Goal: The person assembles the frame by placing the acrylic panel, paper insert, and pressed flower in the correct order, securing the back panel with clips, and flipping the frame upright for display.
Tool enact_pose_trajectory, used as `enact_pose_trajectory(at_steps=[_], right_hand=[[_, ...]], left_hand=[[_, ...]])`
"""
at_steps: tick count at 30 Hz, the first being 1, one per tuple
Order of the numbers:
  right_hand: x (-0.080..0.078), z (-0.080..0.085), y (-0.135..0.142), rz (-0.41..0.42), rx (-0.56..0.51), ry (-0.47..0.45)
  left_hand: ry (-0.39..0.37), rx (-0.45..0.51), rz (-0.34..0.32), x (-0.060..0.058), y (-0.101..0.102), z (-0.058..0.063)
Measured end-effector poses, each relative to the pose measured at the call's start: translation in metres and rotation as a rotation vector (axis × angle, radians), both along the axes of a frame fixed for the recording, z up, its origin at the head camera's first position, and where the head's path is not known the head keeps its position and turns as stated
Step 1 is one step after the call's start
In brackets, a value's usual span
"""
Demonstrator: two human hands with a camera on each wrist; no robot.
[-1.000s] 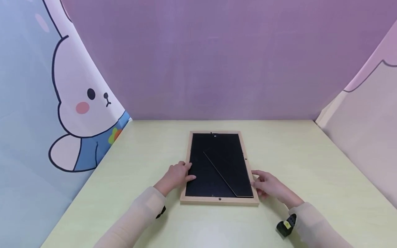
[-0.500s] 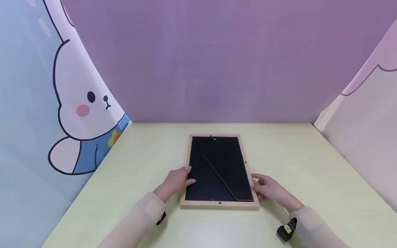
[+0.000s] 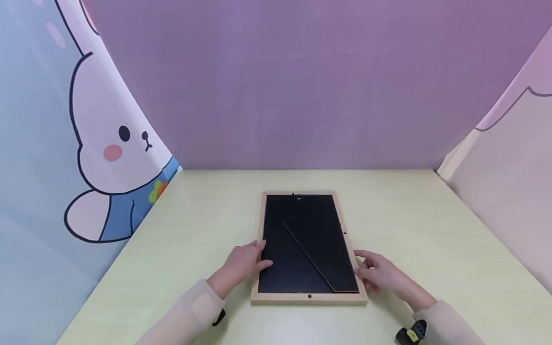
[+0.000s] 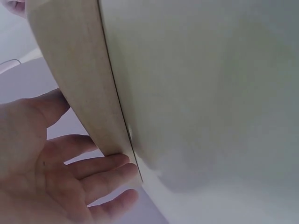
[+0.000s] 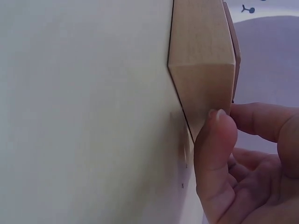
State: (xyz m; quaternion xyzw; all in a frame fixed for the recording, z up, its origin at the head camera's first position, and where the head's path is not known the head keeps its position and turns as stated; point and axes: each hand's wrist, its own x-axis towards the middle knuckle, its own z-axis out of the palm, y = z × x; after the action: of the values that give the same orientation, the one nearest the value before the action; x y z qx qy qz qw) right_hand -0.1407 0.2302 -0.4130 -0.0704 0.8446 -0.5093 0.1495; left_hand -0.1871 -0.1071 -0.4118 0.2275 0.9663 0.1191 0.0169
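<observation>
A picture frame with a light wooden rim lies face down on the table. Its black backing and slanted easel stand face up. At the left rim my left hand holds the frame, thumb over the backing and fingers along the outer side. In the left wrist view, several fingers touch the wooden side. My right hand grips the right rim near the front corner. The right wrist view has a fingertip against the wooden side, with another digit at its upper edge.
The pale table runs to a purple back wall. A blue side panel with a cartoon rabbit stands at the left, a pale panel at the right. Black straps are on the wrists.
The picture frame has slid toward me across the table, slightly to the right at its near end. Both hands moved with it, keeping their places on the rims.
</observation>
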Motion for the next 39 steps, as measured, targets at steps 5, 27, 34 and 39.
enact_pose_trajectory(at_steps=[5, 27, 34, 39], right_hand=[[0.009, -0.001, 0.001, 0.018, 0.002, 0.008], [0.014, -0.004, 0.001, 0.032, -0.013, -0.013], [0.014, -0.004, 0.000, 0.029, -0.024, 0.010], [0.015, -0.002, 0.002, 0.024, -0.025, -0.014]], left_hand=[[0.013, 0.008, -0.015, 0.010, -0.002, -0.001], [0.163, -0.228, -0.319, 0.069, 0.099, 0.004], [0.193, -0.164, -0.299, 0.070, 0.107, 0.002], [0.178, -0.200, -0.295, 0.071, 0.111, 0.003]])
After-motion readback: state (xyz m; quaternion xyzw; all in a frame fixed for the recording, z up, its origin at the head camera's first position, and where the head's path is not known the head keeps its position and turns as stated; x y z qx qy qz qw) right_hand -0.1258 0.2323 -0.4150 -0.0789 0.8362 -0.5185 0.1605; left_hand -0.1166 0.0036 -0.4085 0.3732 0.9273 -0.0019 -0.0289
